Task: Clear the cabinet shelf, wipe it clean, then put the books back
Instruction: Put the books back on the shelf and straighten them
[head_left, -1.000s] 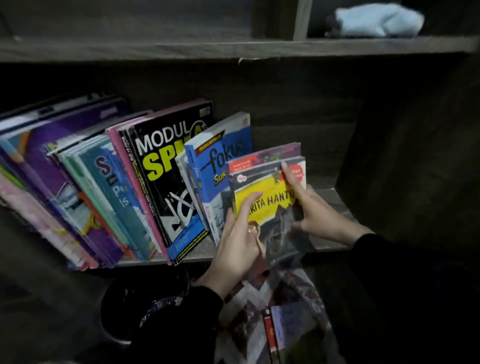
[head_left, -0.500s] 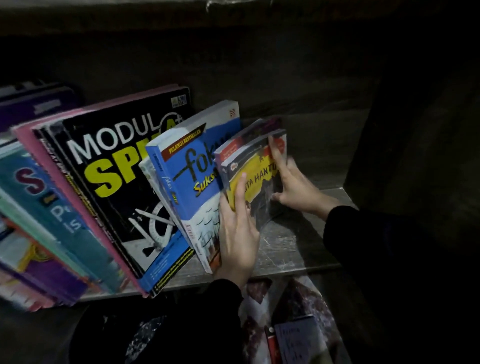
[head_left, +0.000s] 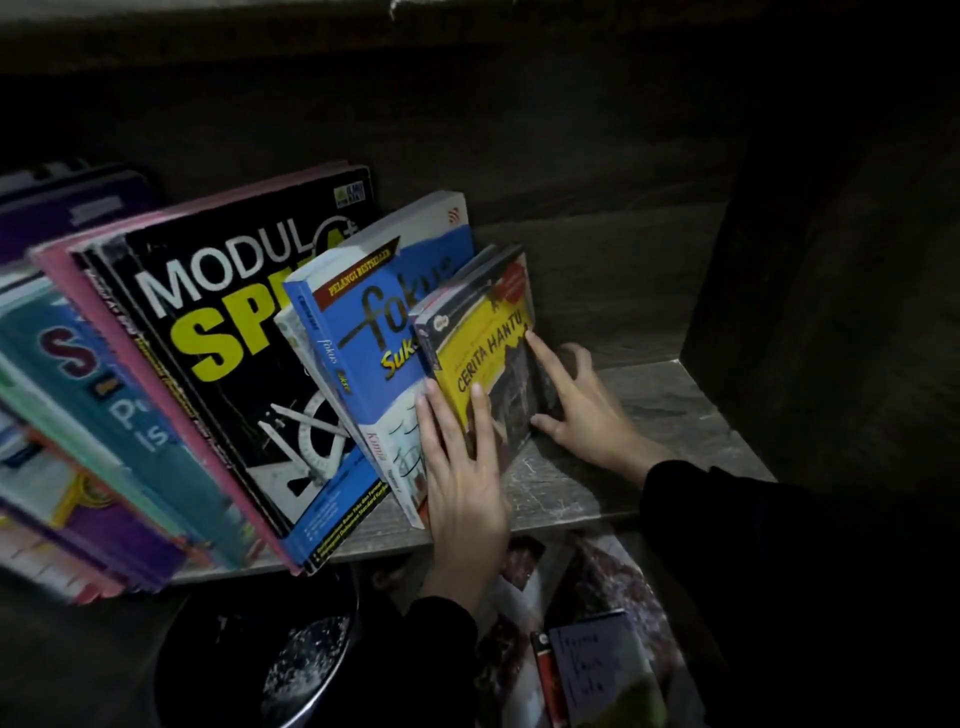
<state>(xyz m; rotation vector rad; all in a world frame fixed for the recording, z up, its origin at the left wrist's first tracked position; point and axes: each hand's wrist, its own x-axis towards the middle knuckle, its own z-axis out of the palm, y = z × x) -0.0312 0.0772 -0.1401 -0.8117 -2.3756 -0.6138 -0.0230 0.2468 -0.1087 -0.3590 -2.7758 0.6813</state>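
**A:** Fingers (head_left: 480, 415) of the left hand (head_left: 462, 483) lie straight and flat against the lower front of the small yellow-and-grey "Cerita Hantu" paperback (head_left: 483, 338), clasping nothing. And the right hand (head_left: 589, 415)?

**B:** Its index finger is straight on the cover with the thumb at the bottom corner, pressing rather than gripping. The other fingers are blurred.

**A:** Where does the book stand?

**B:** On the grey wood-grain shelf board (head_left: 675, 410). It tilts toward nine o'clock onto the blue-and-white "Fokus" paperback (head_left: 358, 364), which leans on the large black "Modul" workbook (head_left: 218, 332). More books run on toward nine o'clock.

**A:** How far along?

**B:** Late, I'd judge. Most of the row is back, and the board is bare toward three o'clock. I can't confirm the wiping. At six o'clock, below the shelf, a pale handwritten notebook (head_left: 597, 670) lies waiting, so it likely goes up next.
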